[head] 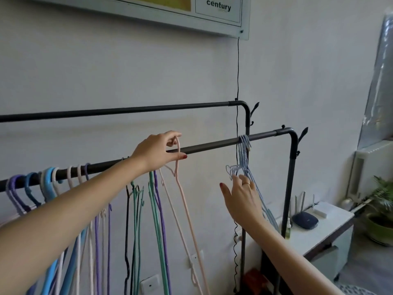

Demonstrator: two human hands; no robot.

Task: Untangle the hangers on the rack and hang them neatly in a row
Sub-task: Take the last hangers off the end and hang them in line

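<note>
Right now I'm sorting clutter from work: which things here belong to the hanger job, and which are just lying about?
Job: front rail; pink hanger in the left hand; light-blue hangers by the right hand; tangled hangers.
Lying about: router; plant; wall board.
</note>
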